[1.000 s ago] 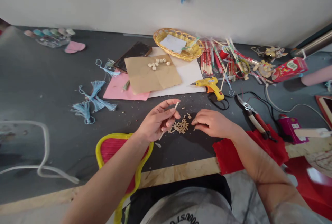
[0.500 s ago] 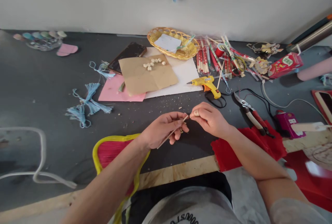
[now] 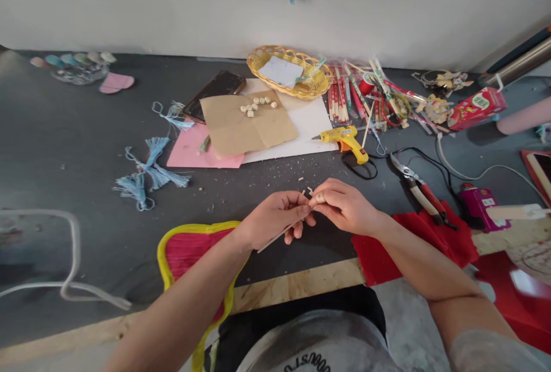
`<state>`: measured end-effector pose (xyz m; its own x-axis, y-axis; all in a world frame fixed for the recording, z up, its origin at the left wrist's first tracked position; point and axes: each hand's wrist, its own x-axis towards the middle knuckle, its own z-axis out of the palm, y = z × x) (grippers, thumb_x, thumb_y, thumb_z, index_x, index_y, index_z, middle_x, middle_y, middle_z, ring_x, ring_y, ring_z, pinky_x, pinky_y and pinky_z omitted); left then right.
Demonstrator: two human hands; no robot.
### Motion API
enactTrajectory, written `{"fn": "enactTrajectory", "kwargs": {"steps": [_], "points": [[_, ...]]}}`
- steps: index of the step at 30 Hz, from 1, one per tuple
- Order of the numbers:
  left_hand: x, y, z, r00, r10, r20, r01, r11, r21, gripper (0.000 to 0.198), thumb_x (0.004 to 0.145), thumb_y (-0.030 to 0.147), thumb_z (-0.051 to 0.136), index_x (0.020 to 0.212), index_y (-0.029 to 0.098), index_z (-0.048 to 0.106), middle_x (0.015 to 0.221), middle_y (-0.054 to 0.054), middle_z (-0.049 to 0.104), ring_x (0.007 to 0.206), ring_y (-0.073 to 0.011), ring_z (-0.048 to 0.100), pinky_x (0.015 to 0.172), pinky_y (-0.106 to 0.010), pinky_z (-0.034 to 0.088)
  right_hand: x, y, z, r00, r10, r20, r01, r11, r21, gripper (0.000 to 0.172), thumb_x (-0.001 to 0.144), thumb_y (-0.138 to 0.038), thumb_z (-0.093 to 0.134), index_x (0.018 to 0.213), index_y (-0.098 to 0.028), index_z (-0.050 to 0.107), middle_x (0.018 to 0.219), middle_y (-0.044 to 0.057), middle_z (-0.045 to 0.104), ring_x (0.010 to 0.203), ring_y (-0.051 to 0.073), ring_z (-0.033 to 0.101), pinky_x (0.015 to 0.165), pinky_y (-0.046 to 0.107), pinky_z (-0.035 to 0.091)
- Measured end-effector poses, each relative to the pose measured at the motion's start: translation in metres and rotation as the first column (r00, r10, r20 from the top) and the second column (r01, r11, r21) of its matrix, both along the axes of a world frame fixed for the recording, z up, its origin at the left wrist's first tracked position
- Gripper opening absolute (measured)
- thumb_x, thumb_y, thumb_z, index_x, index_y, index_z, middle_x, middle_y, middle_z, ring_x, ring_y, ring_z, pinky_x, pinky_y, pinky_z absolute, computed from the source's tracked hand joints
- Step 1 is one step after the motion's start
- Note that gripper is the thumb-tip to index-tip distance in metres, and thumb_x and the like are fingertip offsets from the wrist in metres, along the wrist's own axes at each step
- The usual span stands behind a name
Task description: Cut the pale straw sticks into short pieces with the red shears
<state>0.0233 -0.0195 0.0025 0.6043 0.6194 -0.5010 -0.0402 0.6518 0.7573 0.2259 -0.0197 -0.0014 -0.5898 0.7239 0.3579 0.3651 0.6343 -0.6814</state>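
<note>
My left hand (image 3: 278, 217) is closed round a thin wooden stick (image 3: 275, 238), whose lower end points down and left past the palm. The fingertips of my right hand (image 3: 340, 202) are pinched together at the stick's upper end, touching my left fingers. What lies between my right fingertips is too small and hidden to name. A pale band wraps one right finger. Small wooden bits (image 3: 310, 190) show just beyond the fingers. Farther back, small pale pieces (image 3: 250, 109) lie in a cluster on brown paper (image 3: 241, 136).
A yellow glue gun (image 3: 350, 141), pruning shears (image 3: 417, 185) and red cloth (image 3: 447, 234) lie to the right. Behind stand a wicker basket (image 3: 316, 89) and bundled chopsticks (image 3: 340, 102). Blue tassels (image 3: 150, 165) and a yellow-edged red piece (image 3: 185, 251) are at left.
My right hand has moved down and left onto the stick's upper end, so the two hands now meet. The stick's tip is now covered by fingers.
</note>
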Motion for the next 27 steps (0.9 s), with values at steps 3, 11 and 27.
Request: {"fn": "enactTrajectory", "kwargs": {"steps": [3, 11, 27], "points": [[-0.0007, 0.0002, 0.0037, 1.000, -0.003, 0.022, 0.003, 1.000, 0.006, 0.024, 0.079, 0.034, 0.069, 0.078, 0.013, 0.059, 0.073, -0.004, 0.068, 0.044, -0.0048, 0.052, 0.034, -0.014, 0.040, 0.0004, -0.0015, 0.0027, 0.998, -0.005, -0.070, -0.003, 0.994, -0.113, 0.015, 0.091, -0.017, 0.054, 0.102, -0.019, 0.063, 0.095, 0.008, 0.065, 0.092, 0.016, 0.063, 0.081, 0.031, 0.054], [-0.0023, 0.0012, 0.0070, 0.998, -0.011, 0.060, 0.011, 1.000, 0.008, 0.025, 0.080, 0.036, 0.068, 0.076, 0.013, 0.059, 0.073, -0.003, 0.069, 0.042, -0.0039, 0.051, 0.033, -0.013, 0.039, 0.0012, -0.0018, 0.0020, 0.994, -0.032, -0.103, 0.012, 0.982, -0.188, 0.015, 0.089, -0.021, 0.059, 0.104, -0.021, 0.065, 0.096, 0.006, 0.069, 0.090, 0.016, 0.065, 0.082, 0.031, 0.054], [-0.0009, -0.0011, 0.0067, 1.000, -0.009, 0.000, 0.009, 0.993, 0.120, 0.023, 0.084, 0.035, 0.063, 0.077, 0.014, 0.058, 0.072, -0.003, 0.069, 0.043, -0.0045, 0.052, 0.036, -0.013, 0.040, -0.0036, -0.0036, 0.0037, 0.983, -0.118, -0.144, 0.077, 0.962, -0.261, 0.006, 0.087, -0.023, 0.063, 0.090, -0.021, 0.067, 0.088, 0.004, 0.070, 0.079, 0.014, 0.066, 0.074, 0.027, 0.054]]}}
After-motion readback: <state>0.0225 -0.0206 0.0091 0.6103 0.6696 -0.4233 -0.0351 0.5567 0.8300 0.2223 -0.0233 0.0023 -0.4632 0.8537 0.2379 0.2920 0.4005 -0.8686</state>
